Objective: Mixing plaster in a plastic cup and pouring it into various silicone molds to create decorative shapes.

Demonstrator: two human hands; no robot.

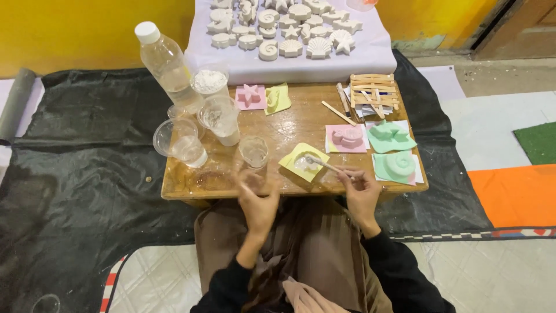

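A person seated at a low wooden tabletop (289, 124) grips a thin wooden stick (322, 164) in the right hand (360, 186), its tip dipped into a yellow mould (303, 162) that holds a pale, glossy fill near the front edge. The left hand (258, 196) is blurred beside a small clear cup (253, 152); its grip cannot be told, though it seems loosely curled. Pink and green moulds (370, 142) lie to the right.
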